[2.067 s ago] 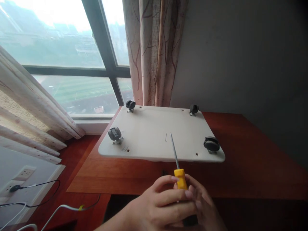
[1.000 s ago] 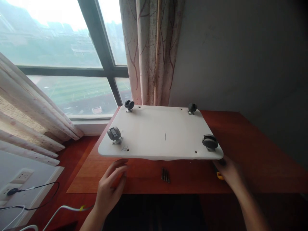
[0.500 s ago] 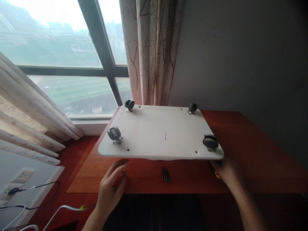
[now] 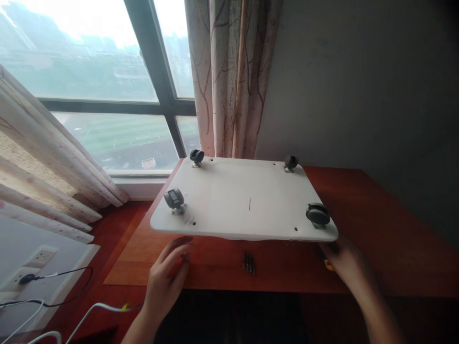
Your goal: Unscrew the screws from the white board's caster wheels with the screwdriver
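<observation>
A white board [image 4: 229,196] lies on the wooden table [image 4: 373,229], its underside up. Four casters are fixed near its corners, including the front left caster [image 4: 175,199] and front right caster [image 4: 317,215]. My left hand [image 4: 170,272] is just in front of the board's left front edge, fingers curved and apart, with nothing in them. Below the front right corner is my right hand [image 4: 346,260], blurred, its fingertips hidden by board and hand. A yellow item [image 4: 328,265] shows beside that hand; its kind is unclear. Several screws [image 4: 249,263] lie together between my hands.
A window [image 4: 107,138] and curtains [image 4: 233,81] stand behind and to the left. Wall sockets [image 4: 41,258] with a black plug [image 4: 28,278] and loose cables [image 4: 96,306] are at lower left. A grey wall [image 4: 358,86] rises behind the table.
The view has shifted slightly, so board and table appear a little farther right. My right hand has moved a little to the right; my left hand keeps its pose.
</observation>
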`<action>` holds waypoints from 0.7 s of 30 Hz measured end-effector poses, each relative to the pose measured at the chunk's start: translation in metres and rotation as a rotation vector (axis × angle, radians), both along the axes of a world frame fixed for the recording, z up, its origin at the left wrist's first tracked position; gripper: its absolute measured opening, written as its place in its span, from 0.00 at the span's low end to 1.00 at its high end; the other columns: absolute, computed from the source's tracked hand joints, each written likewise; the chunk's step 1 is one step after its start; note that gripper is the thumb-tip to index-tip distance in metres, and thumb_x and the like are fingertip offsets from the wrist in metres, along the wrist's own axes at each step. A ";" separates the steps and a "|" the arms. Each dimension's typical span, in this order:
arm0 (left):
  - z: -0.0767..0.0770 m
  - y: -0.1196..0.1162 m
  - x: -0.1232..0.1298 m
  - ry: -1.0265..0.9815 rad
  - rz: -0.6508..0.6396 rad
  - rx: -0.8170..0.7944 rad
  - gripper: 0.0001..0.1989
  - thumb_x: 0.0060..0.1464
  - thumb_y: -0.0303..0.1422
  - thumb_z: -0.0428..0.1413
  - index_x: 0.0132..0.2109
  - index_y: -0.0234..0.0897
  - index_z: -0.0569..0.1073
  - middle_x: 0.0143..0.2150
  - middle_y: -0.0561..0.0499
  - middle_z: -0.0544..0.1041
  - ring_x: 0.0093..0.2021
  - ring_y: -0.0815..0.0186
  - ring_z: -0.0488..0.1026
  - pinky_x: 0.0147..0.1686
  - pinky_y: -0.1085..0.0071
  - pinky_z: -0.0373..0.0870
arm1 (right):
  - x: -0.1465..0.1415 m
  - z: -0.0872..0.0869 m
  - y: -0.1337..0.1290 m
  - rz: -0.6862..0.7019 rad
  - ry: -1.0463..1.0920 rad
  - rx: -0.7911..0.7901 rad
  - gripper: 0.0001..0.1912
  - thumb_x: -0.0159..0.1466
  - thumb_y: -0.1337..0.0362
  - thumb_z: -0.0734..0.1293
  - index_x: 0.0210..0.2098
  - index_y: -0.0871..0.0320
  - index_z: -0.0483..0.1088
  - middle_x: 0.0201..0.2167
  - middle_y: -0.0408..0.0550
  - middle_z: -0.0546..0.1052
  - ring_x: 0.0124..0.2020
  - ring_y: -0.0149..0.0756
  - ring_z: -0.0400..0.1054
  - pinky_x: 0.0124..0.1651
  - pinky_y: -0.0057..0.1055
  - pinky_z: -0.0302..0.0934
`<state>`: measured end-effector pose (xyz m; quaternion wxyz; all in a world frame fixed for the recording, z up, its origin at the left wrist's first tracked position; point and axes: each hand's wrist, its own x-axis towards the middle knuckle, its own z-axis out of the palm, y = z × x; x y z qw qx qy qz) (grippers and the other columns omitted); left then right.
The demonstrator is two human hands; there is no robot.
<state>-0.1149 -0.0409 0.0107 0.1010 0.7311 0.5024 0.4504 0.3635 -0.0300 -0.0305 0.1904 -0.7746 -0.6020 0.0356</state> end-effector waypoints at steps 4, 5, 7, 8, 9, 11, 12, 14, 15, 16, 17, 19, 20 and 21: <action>-0.002 0.000 -0.005 -0.007 0.004 -0.018 0.11 0.65 0.25 0.54 0.49 0.40 0.78 0.52 0.45 0.79 0.51 0.61 0.79 0.49 0.70 0.76 | -0.003 0.002 -0.003 -0.014 -0.005 -0.034 0.28 0.67 0.40 0.57 0.42 0.57 0.73 0.40 0.59 0.80 0.42 0.55 0.78 0.36 0.40 0.66; -0.003 0.000 -0.007 -0.007 0.003 -0.024 0.11 0.65 0.25 0.54 0.50 0.40 0.78 0.52 0.45 0.79 0.51 0.61 0.79 0.48 0.70 0.76 | -0.004 0.003 -0.003 -0.016 -0.008 -0.036 0.28 0.67 0.40 0.56 0.42 0.57 0.73 0.40 0.59 0.81 0.41 0.55 0.78 0.37 0.40 0.66; -0.005 0.000 -0.010 -0.005 0.006 -0.037 0.11 0.65 0.26 0.54 0.50 0.40 0.78 0.52 0.45 0.79 0.50 0.61 0.79 0.47 0.71 0.76 | -0.006 0.003 -0.003 -0.020 -0.018 -0.041 0.27 0.67 0.41 0.56 0.41 0.57 0.73 0.39 0.59 0.81 0.40 0.55 0.78 0.37 0.41 0.66; -0.005 0.000 -0.011 -0.005 0.010 -0.039 0.11 0.65 0.26 0.54 0.50 0.40 0.78 0.52 0.45 0.79 0.50 0.61 0.79 0.47 0.71 0.76 | -0.007 0.003 -0.003 -0.024 -0.023 -0.043 0.27 0.67 0.41 0.56 0.40 0.57 0.73 0.38 0.59 0.81 0.40 0.54 0.78 0.37 0.41 0.66; -0.005 0.001 -0.013 -0.005 0.015 -0.041 0.11 0.65 0.26 0.54 0.50 0.40 0.78 0.52 0.45 0.79 0.49 0.61 0.79 0.47 0.71 0.77 | -0.008 0.003 -0.003 -0.029 -0.028 -0.044 0.27 0.67 0.41 0.56 0.39 0.57 0.73 0.38 0.59 0.81 0.39 0.54 0.78 0.37 0.41 0.66; -0.005 0.001 -0.015 -0.010 0.027 -0.036 0.10 0.65 0.27 0.55 0.49 0.40 0.78 0.51 0.45 0.80 0.49 0.61 0.80 0.48 0.71 0.77 | -0.009 0.002 -0.003 -0.026 -0.036 -0.037 0.26 0.67 0.42 0.56 0.38 0.57 0.73 0.37 0.59 0.81 0.39 0.53 0.79 0.36 0.40 0.66; -0.004 0.001 -0.015 -0.011 0.032 -0.034 0.09 0.65 0.28 0.55 0.49 0.40 0.78 0.51 0.45 0.80 0.49 0.61 0.80 0.48 0.70 0.77 | -0.009 0.002 -0.003 -0.019 -0.039 -0.032 0.26 0.67 0.43 0.57 0.38 0.57 0.74 0.36 0.58 0.81 0.39 0.53 0.79 0.36 0.39 0.67; -0.001 0.002 -0.017 -0.009 0.040 -0.036 0.09 0.65 0.28 0.55 0.48 0.39 0.78 0.51 0.45 0.80 0.49 0.60 0.80 0.47 0.70 0.77 | -0.009 0.001 -0.003 -0.007 -0.045 -0.026 0.25 0.67 0.44 0.57 0.39 0.57 0.74 0.36 0.58 0.81 0.39 0.52 0.79 0.37 0.39 0.67; 0.000 0.002 -0.017 -0.007 0.043 -0.037 0.09 0.65 0.28 0.55 0.48 0.39 0.79 0.51 0.44 0.80 0.49 0.60 0.80 0.46 0.70 0.78 | -0.009 0.001 -0.003 -0.006 -0.048 -0.028 0.25 0.67 0.44 0.57 0.40 0.57 0.74 0.37 0.58 0.82 0.39 0.52 0.79 0.37 0.39 0.67; 0.001 0.002 -0.018 -0.006 0.049 -0.038 0.09 0.65 0.29 0.55 0.48 0.39 0.79 0.51 0.44 0.80 0.49 0.60 0.80 0.46 0.70 0.78 | -0.009 0.000 -0.003 -0.006 -0.050 -0.034 0.26 0.67 0.44 0.56 0.40 0.58 0.74 0.37 0.59 0.82 0.39 0.53 0.79 0.37 0.39 0.67; 0.003 0.002 -0.019 -0.007 0.055 -0.037 0.08 0.65 0.29 0.55 0.47 0.39 0.79 0.51 0.44 0.80 0.48 0.60 0.80 0.46 0.70 0.78 | -0.009 0.000 -0.003 -0.009 -0.052 -0.042 0.26 0.67 0.44 0.56 0.41 0.58 0.75 0.37 0.59 0.82 0.39 0.53 0.79 0.36 0.40 0.67; 0.005 0.003 -0.020 -0.011 0.068 -0.025 0.08 0.65 0.29 0.55 0.46 0.38 0.79 0.50 0.44 0.80 0.47 0.61 0.81 0.46 0.70 0.78 | -0.009 0.000 -0.004 -0.015 -0.049 -0.068 0.27 0.67 0.43 0.56 0.41 0.58 0.75 0.37 0.60 0.82 0.38 0.54 0.79 0.35 0.40 0.66; 0.006 0.003 -0.020 -0.013 0.074 -0.018 0.08 0.65 0.30 0.55 0.46 0.38 0.79 0.49 0.44 0.81 0.46 0.61 0.81 0.46 0.70 0.78 | -0.009 0.000 -0.004 -0.018 -0.047 -0.079 0.27 0.67 0.43 0.56 0.41 0.58 0.75 0.37 0.60 0.82 0.38 0.55 0.79 0.35 0.40 0.66; 0.007 0.004 -0.021 -0.014 0.079 -0.012 0.08 0.65 0.30 0.55 0.45 0.38 0.79 0.49 0.44 0.81 0.46 0.60 0.81 0.46 0.69 0.79 | -0.010 0.000 -0.004 -0.020 -0.046 -0.086 0.28 0.67 0.42 0.56 0.41 0.58 0.75 0.37 0.60 0.82 0.38 0.55 0.79 0.35 0.41 0.65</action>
